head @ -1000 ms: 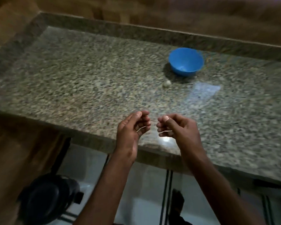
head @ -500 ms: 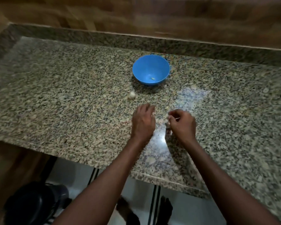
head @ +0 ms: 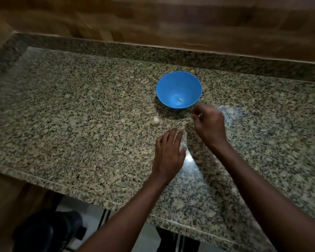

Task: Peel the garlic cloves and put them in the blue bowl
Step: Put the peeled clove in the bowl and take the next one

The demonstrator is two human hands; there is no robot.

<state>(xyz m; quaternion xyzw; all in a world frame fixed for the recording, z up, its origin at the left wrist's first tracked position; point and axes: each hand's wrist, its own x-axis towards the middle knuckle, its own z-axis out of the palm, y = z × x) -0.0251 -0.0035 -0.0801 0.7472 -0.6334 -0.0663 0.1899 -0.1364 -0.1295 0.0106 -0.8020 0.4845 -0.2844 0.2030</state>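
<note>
Left hand flat, fingers straight, resting on speckled granite counter. Right hand blurred, fingers curled; grip unclear. Round blue plastic bowl just beyond right hand, small pale peeled clove inside. Whitish garlic piece just beyond left hand.

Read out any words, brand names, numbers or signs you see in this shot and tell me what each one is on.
None: no text, label or number shows anywhere.
The blue bowl, the garlic, the counter and the wood wall are all plain.
The dark thing on the floor is too dim to tell.
</note>
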